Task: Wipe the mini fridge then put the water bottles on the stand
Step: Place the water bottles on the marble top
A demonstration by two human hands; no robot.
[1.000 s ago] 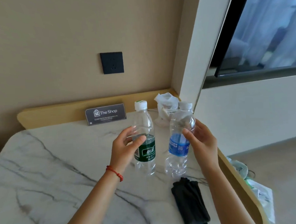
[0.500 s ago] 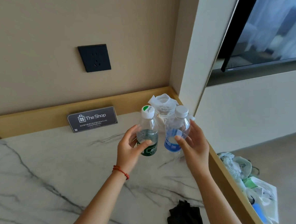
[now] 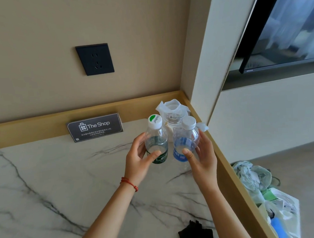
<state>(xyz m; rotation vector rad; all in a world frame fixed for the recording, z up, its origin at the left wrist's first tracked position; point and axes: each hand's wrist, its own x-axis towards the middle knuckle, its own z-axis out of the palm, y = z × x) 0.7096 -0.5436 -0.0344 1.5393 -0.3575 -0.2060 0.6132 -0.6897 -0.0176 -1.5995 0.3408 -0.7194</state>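
Item 1: my left hand [image 3: 139, 160], red bead bracelet [image 3: 129, 183] at the wrist, fingers curled round the green-label bottle [image 3: 156, 139], thumb pressed on the label front. Bottle upright, white cap with a green patch on top.

Item 2: my right hand [image 3: 202, 157], wrapped round the blue-label bottle [image 3: 185, 140], thumb on the label, fingers behind it. Bottle upright, plain white cap. Both bottles stand close side by side, a narrow gap between them, at the far right corner of the marble top [image 3: 55, 178]. Whether their bases touch the marble I cannot tell; my hands hide them.

Item 3: crumpled white plastic wrap [image 3: 172, 109], just behind the bottles, in the corner against the wooden rim [image 3: 43, 123].

Item 4: dark sign reading "The Shop" [image 3: 94, 126], leaning on the far rim, left of the bottles.

Item 5: black wall socket [image 3: 95, 59], above the sign.

Item 6: black cloth [image 3: 195, 233], near edge of the marble, partly cut off.

Item 7: bag of rubbish [image 3: 265, 195], on the floor right of the top.

Item 8: television screen [image 3: 284, 26], far right wall.
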